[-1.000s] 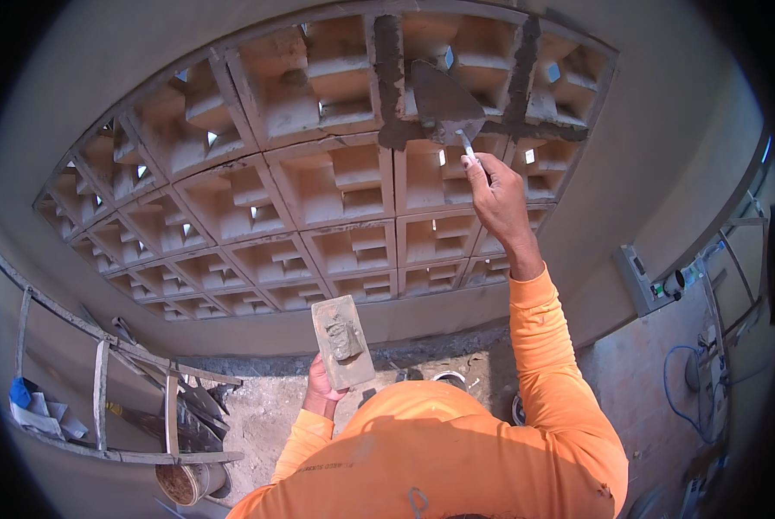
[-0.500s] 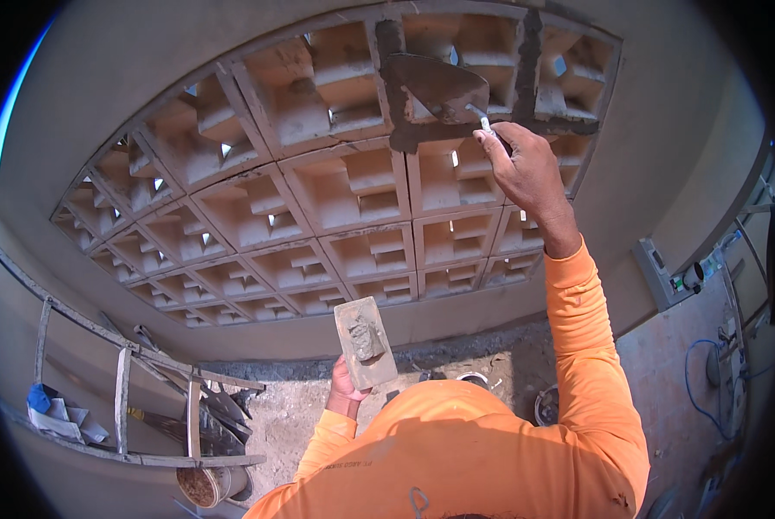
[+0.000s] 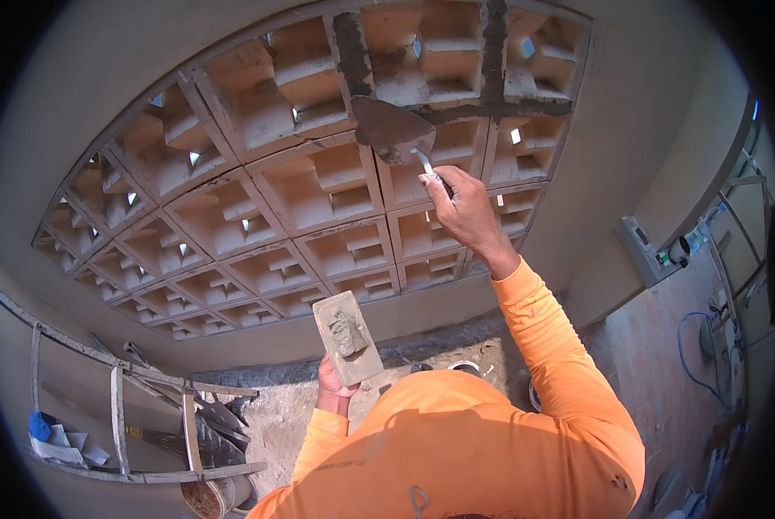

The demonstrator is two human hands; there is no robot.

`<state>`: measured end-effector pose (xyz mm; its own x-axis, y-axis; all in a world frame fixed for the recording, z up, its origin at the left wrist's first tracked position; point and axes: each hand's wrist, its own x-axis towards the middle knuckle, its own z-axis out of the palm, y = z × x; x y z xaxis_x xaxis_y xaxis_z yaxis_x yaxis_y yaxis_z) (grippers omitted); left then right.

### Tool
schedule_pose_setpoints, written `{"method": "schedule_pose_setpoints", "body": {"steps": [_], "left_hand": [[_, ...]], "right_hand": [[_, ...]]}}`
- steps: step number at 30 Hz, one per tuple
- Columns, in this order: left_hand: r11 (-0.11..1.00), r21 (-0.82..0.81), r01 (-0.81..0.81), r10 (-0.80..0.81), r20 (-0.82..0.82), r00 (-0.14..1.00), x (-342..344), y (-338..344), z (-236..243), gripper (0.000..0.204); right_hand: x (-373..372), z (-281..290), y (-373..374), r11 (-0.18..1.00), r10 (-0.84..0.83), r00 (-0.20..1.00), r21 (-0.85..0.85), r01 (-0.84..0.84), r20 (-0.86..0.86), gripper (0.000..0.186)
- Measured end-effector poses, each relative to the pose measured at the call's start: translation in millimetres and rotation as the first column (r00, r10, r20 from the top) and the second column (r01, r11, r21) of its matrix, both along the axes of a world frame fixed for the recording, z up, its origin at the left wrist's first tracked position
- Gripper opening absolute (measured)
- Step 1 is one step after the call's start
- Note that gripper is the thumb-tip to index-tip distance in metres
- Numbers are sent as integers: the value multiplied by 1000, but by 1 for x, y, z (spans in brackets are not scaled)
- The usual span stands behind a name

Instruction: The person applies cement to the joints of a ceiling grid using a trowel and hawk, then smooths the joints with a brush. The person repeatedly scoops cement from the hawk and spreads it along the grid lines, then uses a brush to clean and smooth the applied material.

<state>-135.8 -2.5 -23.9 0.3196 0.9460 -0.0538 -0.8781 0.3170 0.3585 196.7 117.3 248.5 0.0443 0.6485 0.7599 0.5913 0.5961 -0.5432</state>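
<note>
My right hand (image 3: 463, 210) is closed round the handle of a pointed trowel (image 3: 394, 130). The trowel's blade lies over a joint crossing in a wall of pale ventilation blocks (image 3: 318, 186); whether it presses on the blocks I cannot tell. Dark wet mortar (image 3: 494, 60) fills several joints at the upper right of this wall, while the lower joints are bare. Low in front of me, my left hand (image 3: 335, 381) grips a small flat rectangular board (image 3: 363, 365) from beneath. A lump of grey mortar (image 3: 347, 335) sits on the board.
A wooden ladder (image 3: 117, 415) leans at the left, with a bucket (image 3: 217, 496) below it. A grey box-like fitting (image 3: 647, 251) juts from the right wall. A blue hose (image 3: 683, 346) lies on the floor at right. Rubble (image 3: 275, 424) covers the ground below.
The trowel and my right hand have shifted down and left, from the upper blocks to the joint crossing. My left hand still holds the mortar board. The whole view has turned slightly.
</note>
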Motion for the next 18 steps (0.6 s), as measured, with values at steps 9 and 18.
{"method": "schedule_pose_setpoints", "body": {"steps": [9,18], "left_hand": [[1000,-1,-14,14,0,1000,-4,5,5,50],[993,-10,114,-113,75,991,32,13,15,45]], "right_hand": [[-2,-108,-34,902,-38,979,-428,-53,-201,30],[38,-97,-118,510,113,928,-781,-360,-354,25]]}}
